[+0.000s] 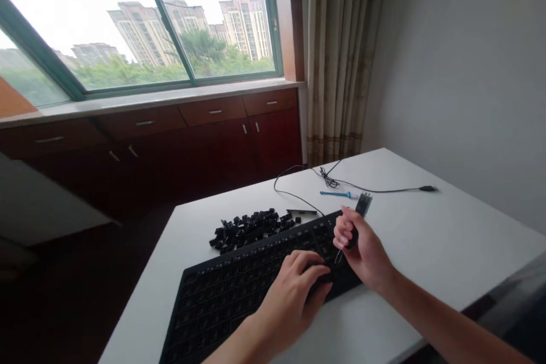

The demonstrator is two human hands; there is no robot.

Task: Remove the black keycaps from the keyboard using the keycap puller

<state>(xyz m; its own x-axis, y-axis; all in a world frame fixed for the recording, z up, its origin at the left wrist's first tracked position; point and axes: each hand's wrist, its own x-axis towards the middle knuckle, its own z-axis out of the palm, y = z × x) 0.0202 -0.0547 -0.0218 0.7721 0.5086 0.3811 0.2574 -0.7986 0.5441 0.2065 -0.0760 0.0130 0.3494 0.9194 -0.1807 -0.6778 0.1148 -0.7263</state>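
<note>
A black keyboard (222, 296) with its keycaps off lies slantwise on the white table. On its right part rests my left hand (298, 287), fingers bent and thumb apart from them, with nothing visible held. My right hand (358, 244) is closed round a black keycap puller (363, 205) above the keyboard's right end. The tool's flat, brush-like end points up and away, and thin wire prongs stick out below the fist. Behind the keyboard is a pile of loose black keycaps (251, 227).
Past the keyboard lie a long black piece (302, 212), a blue-handled brush (335, 194) and a coiled black cable (328, 178) with its plug (427, 188) to the right. Cabinets (213, 142) and a window stand beyond the white table (149, 284).
</note>
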